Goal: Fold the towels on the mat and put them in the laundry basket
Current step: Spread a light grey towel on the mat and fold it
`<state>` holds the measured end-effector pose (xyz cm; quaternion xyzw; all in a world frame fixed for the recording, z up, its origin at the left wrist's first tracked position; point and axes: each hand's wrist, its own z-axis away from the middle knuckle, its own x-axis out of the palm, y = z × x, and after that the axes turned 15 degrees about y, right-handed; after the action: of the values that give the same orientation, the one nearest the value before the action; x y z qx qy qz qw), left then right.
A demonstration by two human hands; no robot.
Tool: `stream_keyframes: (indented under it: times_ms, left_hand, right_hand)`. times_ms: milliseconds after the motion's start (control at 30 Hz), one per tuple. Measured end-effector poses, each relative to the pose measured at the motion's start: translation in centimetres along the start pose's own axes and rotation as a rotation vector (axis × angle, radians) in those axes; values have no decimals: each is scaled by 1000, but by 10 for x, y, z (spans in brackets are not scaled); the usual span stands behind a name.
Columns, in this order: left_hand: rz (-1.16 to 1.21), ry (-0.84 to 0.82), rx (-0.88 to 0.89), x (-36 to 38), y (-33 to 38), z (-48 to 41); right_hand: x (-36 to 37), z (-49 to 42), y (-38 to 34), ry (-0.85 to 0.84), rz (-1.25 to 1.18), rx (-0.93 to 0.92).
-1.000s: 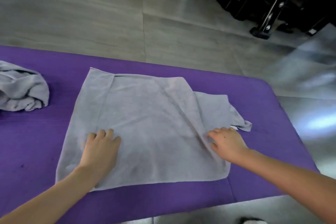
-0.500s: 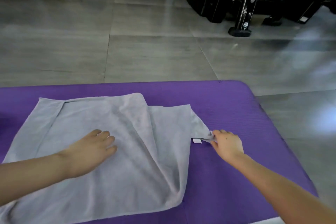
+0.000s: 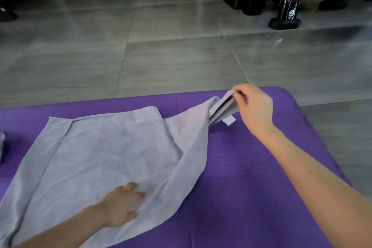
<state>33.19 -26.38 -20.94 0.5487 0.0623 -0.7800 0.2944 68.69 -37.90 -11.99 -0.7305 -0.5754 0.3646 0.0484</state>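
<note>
A grey towel (image 3: pixel 104 155) lies spread on the purple mat (image 3: pixel 251 187), its left edge folded in. My right hand (image 3: pixel 254 106) pinches the towel's far right corner, with its white label, and holds it lifted above the mat near the far edge. My left hand (image 3: pixel 120 205) rests flat, fingers straight, on the towel's near middle. The edge of a second grey towel (image 3: pixel 1 145) shows at the far left. No laundry basket is in view.
Grey tiled floor (image 3: pixel 171 56) lies beyond the mat's far edge. Black equipment with a stand (image 3: pixel 285 20) and other dark objects line the back of the room. The mat's right edge ends near the floor at the right.
My right hand has taken the towel's right corner and lifted it up and away from me. My left hand has slid toward the towel's near right. The view has shifted right.
</note>
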Motion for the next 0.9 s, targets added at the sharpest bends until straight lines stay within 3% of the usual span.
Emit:
stream_keyframes:
  times_ms: [67,167,233,267,300,367,500,700,833,900]
  left_hand:
    - [6,-15,49,6,-15,3]
    - [-46,-30,105,14,-29,1]
    - [-51,-38,71,20,-33,-1]
    - [-41,-23,43,20,-31,-3]
    - [-38,-10,9,20,-28,-6]
    - [-19,31,-52,17,-16,-13]
    - [53,232,-192,12,3,-34]
    - [-64,413,-130,5,28,-58]
    - [56,475,-92,13,27,-64]
    - [179,476,-138,15,26,-67]
  right_hand:
    - [-21,-9,0,78,-168,-30]
    - [-57,14,39,-63,-6,-314]
    - [-82,35,84,-339,339,-527]
    - [-95,43,100,-578,561,-528]
    - [-107,51,108,-816,758,-453]
    - [-119,66,116,-984,900,-291]
    - [-105,86,95,-820,792,-56]
    - [-60,111,63,-670,693,220]
    - [-43,111,79,-660,807,189]
    - [-37,116,92,-689,732,190]
